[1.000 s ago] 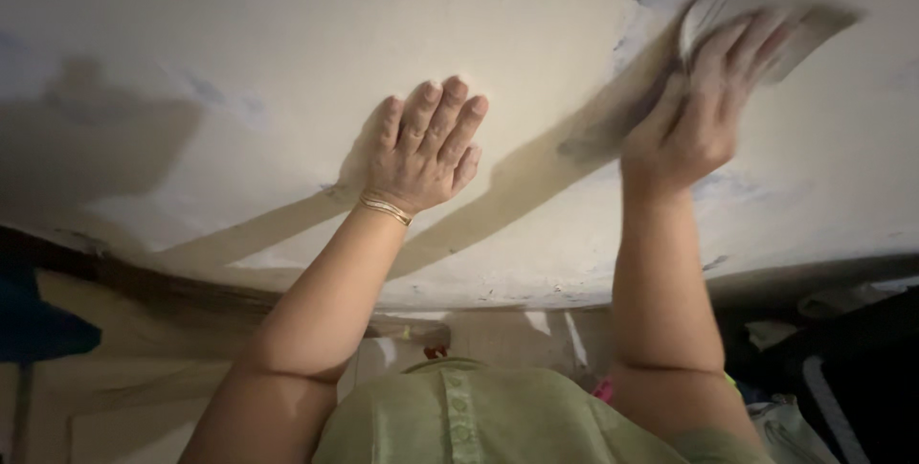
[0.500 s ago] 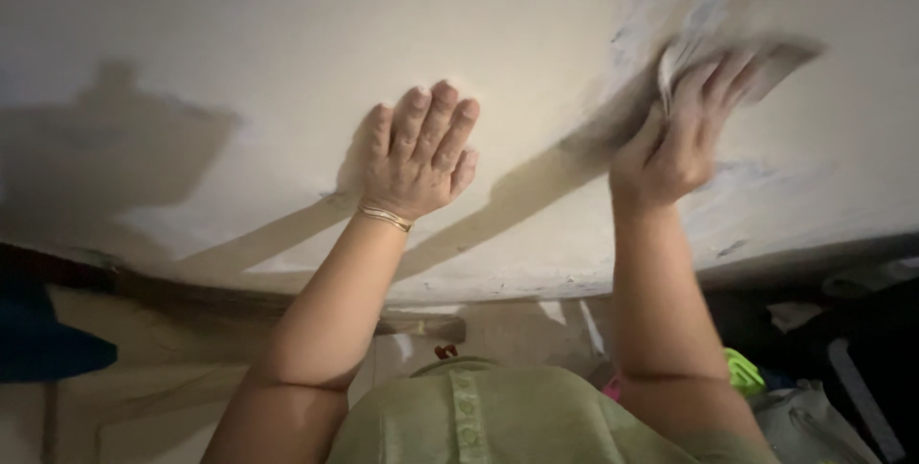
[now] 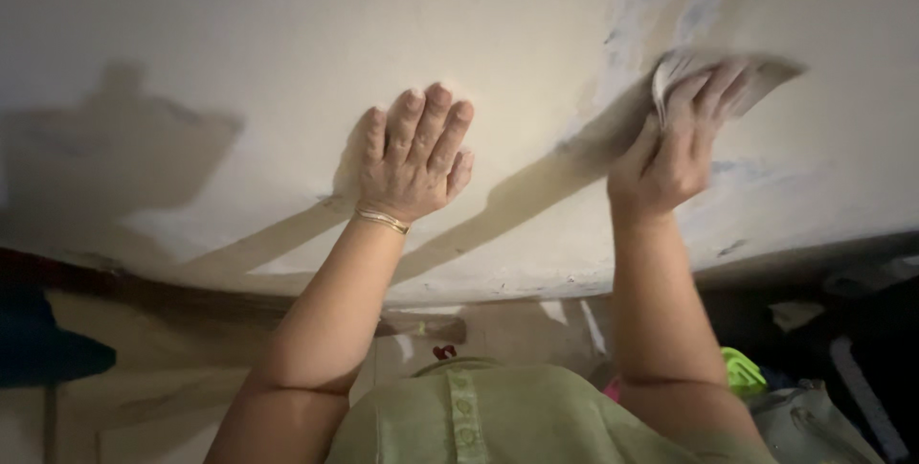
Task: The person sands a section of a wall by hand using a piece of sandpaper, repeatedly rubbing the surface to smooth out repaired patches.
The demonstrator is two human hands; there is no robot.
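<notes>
Up against the pale plastered wall (image 3: 287, 33), toward its right side, the right hand (image 3: 670, 162) presses a folded sheet of sandpaper (image 3: 728, 76) flat onto a patch where bluish-grey marks show through the cream coat. Its fingers (image 3: 704, 105) are spread over the back of the sheet, pinning it rather than gripping it, and the sheet's far corner pokes out past the fingertips. The left hand (image 3: 414, 159) lies open and empty on the wall well to the left of the sheet, fingers close together and pointing up, a thin gold bangle (image 3: 383, 221) at the wrist; it looks like a brace. To do this rubbing well, I'd judge the pressure should stay even across all the fingers so the sheet does not curl or dig an edge in, with the braced palm taking the body's weight. Much is hard to read: the sheet and right fingertips are blurred, so its grit and exact fold cannot be told, and the thumb is hidden behind the hand. Below the wall's lower edge the room is dim, with a green garment (image 3: 498, 416), something bright green (image 3: 742, 368) and dark shapes at right, none of them clear.
</notes>
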